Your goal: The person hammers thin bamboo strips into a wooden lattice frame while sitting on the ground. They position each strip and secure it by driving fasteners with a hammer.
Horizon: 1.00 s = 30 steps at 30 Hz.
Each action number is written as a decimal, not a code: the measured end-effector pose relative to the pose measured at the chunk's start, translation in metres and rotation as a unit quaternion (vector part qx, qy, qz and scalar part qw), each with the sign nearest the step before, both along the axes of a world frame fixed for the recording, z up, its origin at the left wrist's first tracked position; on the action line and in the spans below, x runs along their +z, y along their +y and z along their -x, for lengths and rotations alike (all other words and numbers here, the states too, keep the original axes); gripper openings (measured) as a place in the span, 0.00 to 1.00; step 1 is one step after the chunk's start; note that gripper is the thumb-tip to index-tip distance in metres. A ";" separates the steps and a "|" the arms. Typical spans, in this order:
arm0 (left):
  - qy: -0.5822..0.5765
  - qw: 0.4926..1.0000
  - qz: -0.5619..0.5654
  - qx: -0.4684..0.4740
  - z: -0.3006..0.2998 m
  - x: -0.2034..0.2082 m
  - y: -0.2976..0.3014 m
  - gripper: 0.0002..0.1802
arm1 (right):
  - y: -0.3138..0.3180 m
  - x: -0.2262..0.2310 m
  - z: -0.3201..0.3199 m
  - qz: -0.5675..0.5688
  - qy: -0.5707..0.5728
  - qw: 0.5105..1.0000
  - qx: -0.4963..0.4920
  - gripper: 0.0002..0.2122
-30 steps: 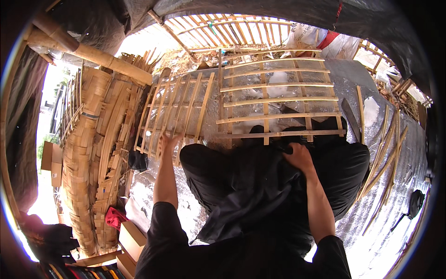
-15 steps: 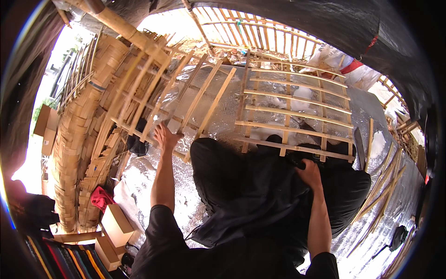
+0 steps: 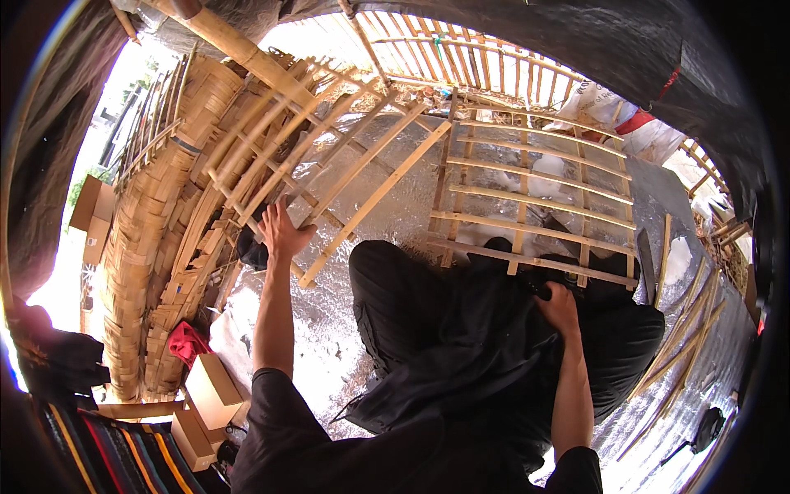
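The bamboo lattice panel (image 3: 329, 173) on the left stands tilted, its slats fanning up and away from the left hand (image 3: 281, 233), whose fingers close over the panel's lower edge rail. Just right of that grip a second lattice panel (image 3: 535, 198) — squarer, its crosswise slats laid level — lies flat, its near rail resting across the person's dark-trousered knees. The right hand (image 3: 559, 306) sits at that near rail with fingers curled around something small and dark; what it is cannot be made out, nor whether the hand also clasps the rail. Under both panels spreads a silvery foil sheet (image 3: 329, 329). Left of the left hand rises a stack of woven bamboo mats (image 3: 156, 222), with a thick bamboo pole (image 3: 239, 49) slanting above it. Below that hand, near the elbow, lie cardboard boxes (image 3: 210, 395) and a red cloth (image 3: 188, 342). Well right of the right hand, loose bamboo strips (image 3: 691, 329) lie on the foil.
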<state>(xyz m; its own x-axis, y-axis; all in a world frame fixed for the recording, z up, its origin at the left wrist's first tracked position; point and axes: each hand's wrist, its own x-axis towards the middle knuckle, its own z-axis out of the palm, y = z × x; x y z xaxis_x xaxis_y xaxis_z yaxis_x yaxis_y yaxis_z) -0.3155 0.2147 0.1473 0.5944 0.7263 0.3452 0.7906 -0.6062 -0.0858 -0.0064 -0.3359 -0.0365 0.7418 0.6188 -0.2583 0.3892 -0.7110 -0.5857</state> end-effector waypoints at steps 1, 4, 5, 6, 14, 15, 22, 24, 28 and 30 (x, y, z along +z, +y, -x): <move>0.019 0.999 0.028 0.024 -0.002 -0.008 0.000 0.60 | 0.000 0.000 -0.001 0.004 0.013 1.000 0.002 0.28; -0.004 0.994 0.077 0.074 0.002 -0.035 0.000 0.59 | 0.000 0.002 0.005 -0.004 0.000 1.000 -0.017 0.28; -0.048 0.990 0.119 0.059 0.007 -0.038 0.007 0.57 | 0.003 0.004 0.003 -0.007 -0.002 1.000 -0.017 0.28; -0.088 0.981 0.166 0.045 0.011 -0.044 0.010 0.55 | 0.004 0.005 0.004 -0.003 -0.001 1.000 -0.017 0.28; -0.287 0.867 0.389 -0.121 0.040 -0.014 0.082 0.40 | -0.004 -0.012 0.009 -0.043 -0.051 0.998 0.000 0.28; -0.312 0.832 0.437 -0.140 0.072 -0.010 0.112 0.37 | 0.003 -0.019 0.014 -0.061 -0.060 0.996 0.011 0.28; -0.503 0.663 0.536 -0.141 0.064 -0.004 0.078 0.28 | -0.009 -0.025 0.011 -0.059 -0.093 0.994 0.007 0.28; -0.455 0.683 0.541 -0.184 0.061 0.012 0.074 0.35 | -0.009 -0.023 0.012 -0.059 -0.101 0.993 0.007 0.27; -0.457 0.654 0.572 -0.191 0.054 0.035 0.064 0.41 | -0.010 -0.026 0.012 -0.062 -0.122 0.991 0.008 0.27; -0.463 0.669 0.554 -0.175 0.048 0.036 0.060 0.42 | -0.012 -0.028 0.010 -0.061 -0.119 0.991 0.008 0.27</move>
